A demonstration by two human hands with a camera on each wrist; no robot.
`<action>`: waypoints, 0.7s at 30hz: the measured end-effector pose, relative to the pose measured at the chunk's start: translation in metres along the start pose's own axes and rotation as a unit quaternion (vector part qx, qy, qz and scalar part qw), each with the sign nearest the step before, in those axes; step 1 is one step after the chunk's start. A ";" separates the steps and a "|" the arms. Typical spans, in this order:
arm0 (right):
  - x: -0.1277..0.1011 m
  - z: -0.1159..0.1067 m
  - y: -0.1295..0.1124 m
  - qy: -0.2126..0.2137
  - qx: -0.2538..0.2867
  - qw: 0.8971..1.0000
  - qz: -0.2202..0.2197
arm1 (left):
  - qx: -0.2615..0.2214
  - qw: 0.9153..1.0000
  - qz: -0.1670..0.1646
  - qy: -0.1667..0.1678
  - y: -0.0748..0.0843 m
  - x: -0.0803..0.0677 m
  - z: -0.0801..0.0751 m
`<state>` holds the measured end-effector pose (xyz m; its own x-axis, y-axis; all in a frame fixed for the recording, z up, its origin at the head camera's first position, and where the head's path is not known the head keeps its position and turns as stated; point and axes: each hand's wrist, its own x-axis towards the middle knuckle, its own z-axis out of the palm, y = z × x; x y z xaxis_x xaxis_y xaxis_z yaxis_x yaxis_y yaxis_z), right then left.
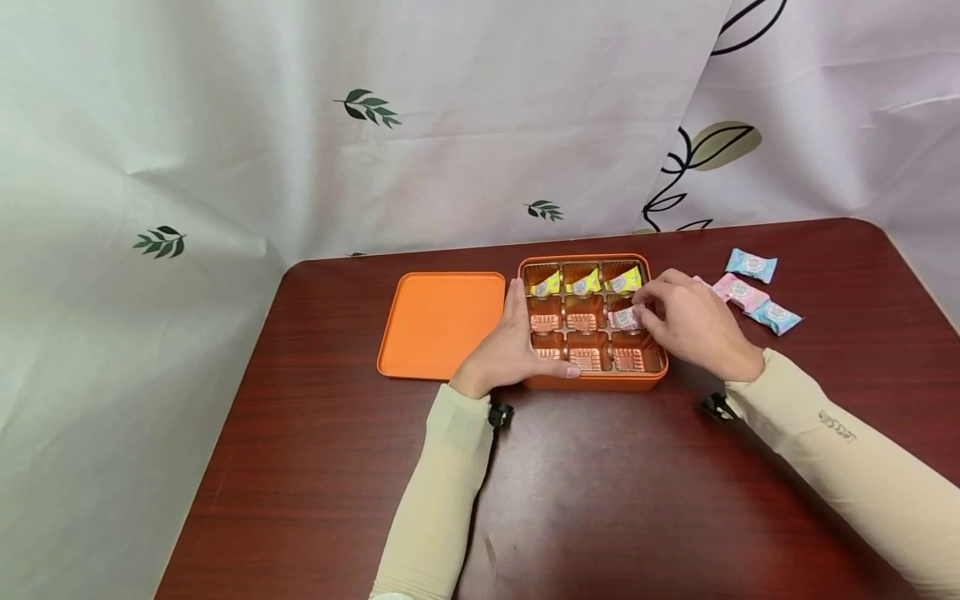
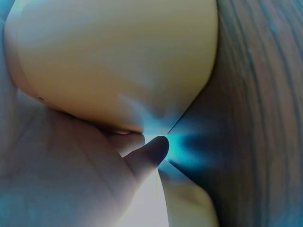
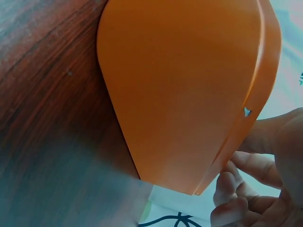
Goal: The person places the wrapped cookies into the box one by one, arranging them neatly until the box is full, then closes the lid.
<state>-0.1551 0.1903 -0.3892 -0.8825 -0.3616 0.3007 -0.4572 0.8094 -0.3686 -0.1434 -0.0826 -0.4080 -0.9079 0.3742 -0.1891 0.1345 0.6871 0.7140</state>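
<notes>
- Now the pink packet (image 1: 622, 319) points lengthwise leftward from your pinching right hand (image 1: 693, 325), the nearer one.
- Your left hand (image 1: 504, 350), fingers straight, touches the orange box (image 1: 622, 382).

A dark reddish-brown tabletop (image 1: 300, 467) with wood grain and rounded back corners catches a soft shine toward its near middle, where a small scuff (image 1: 491, 550) shows. Pale, creased cloth (image 1: 465, 158) hangs behind it and down its left side, printed with small dark green sprigs (image 1: 367, 108). Farther right, the print turns larger, with a curling black stem (image 1: 683, 169) and an olive leaf (image 1: 705, 150).
</notes>
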 end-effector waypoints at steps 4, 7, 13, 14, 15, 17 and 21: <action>-0.001 -0.001 0.001 0.018 0.009 1.000 -0.005 | 0.005 1.000 -0.004 -0.001 0.001 0.000 0.000; -0.003 -0.001 0.001 0.024 0.014 1.000 -0.003 | 0.006 1.000 -0.005 -0.001 0.001 0.001 0.001; -0.007 -0.003 0.002 0.025 0.025 0.999 0.011 | 0.002 1.000 -0.001 -0.001 0.000 0.001 0.001; -0.008 -0.004 0.003 0.026 0.027 0.999 0.012 | 0.000 1.000 0.000 -0.002 0.000 0.001 0.001; -0.008 -0.004 0.003 0.026 0.028 0.999 0.013 | -0.002 1.000 0.001 -0.003 0.000 0.001 0.001; -0.009 -0.005 0.004 0.028 0.030 0.999 0.013 | -0.005 1.000 0.000 -0.004 0.001 0.001 0.001; -0.010 -0.006 0.007 0.032 0.037 0.999 0.011 | -0.006 1.000 -0.001 -0.005 0.001 0.001 0.001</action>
<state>-0.1488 0.2026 -0.3899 -0.8844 -0.3126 0.3465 -0.4475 0.7789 -0.4395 -0.1436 -0.0815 -0.4079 -0.9044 0.3785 -0.1969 0.1279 0.6808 0.7212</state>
